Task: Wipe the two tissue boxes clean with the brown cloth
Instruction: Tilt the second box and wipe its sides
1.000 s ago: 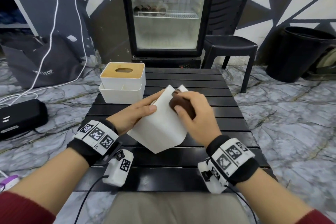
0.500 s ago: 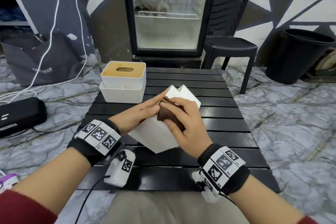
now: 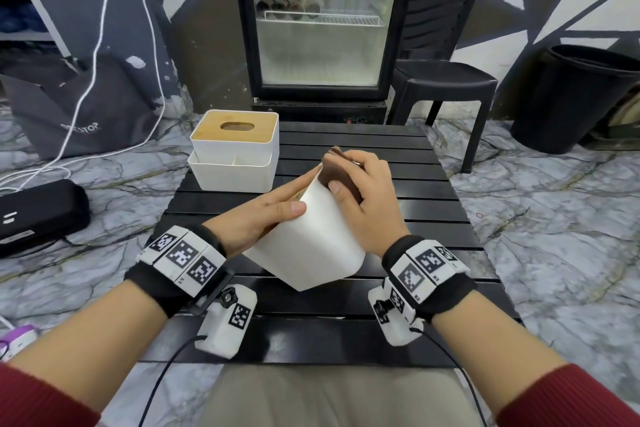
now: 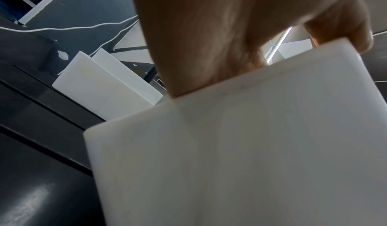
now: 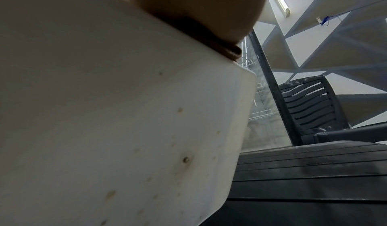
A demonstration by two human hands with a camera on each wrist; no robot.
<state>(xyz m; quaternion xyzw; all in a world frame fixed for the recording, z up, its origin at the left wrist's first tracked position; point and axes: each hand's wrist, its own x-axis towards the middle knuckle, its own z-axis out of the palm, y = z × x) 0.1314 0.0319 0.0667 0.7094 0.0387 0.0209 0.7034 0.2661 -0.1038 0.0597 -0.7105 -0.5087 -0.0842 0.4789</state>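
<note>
A white tissue box (image 3: 304,246) stands tilted on the black slatted table (image 3: 415,204), one near corner down. My left hand (image 3: 270,215) grips its left edge, fingers along the side and thumb on the upper face. My right hand (image 3: 363,198) clutches the brown cloth (image 3: 337,172) and presses it against the box's far end. The right wrist view shows the cloth (image 5: 209,36) squeezed between palm and box (image 5: 104,113), whose side is speckled with small brown spots. The second tissue box (image 3: 235,149), white with a wooden lid, stands at the table's back left, seen also in the left wrist view (image 4: 100,79).
A glass-door fridge (image 3: 320,17) stands behind the table, with a black plastic chair (image 3: 446,80) to its right and a black bin (image 3: 581,100) further right. On the marble floor at left lie a black case (image 3: 38,215) and a grey bag (image 3: 86,111) with white cables.
My right hand has slid the cloth up the box's face to its far end. The box has turned a little in my left hand, hiding its open end.
</note>
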